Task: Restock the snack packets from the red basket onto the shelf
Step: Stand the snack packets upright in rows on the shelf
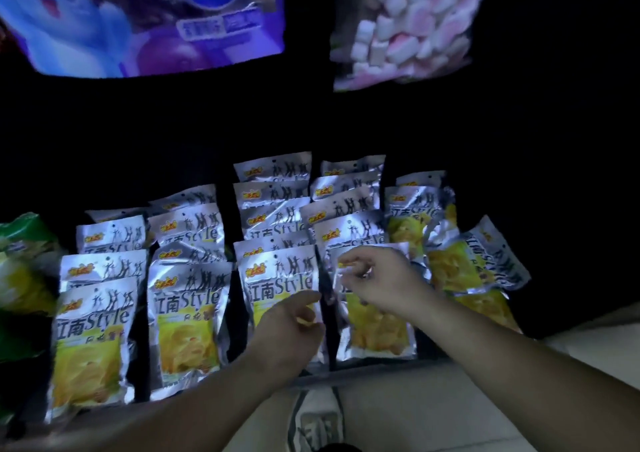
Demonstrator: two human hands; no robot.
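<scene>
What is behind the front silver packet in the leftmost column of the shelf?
Behind the front packet stand more packets of the same kind; the second packet shows only its silver top. Their yellow lower parts are covered. The count is unclear.

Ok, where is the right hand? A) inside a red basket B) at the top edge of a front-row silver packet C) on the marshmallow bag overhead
B: the right hand pinches the top edge of a front-row silver packet.
</scene>
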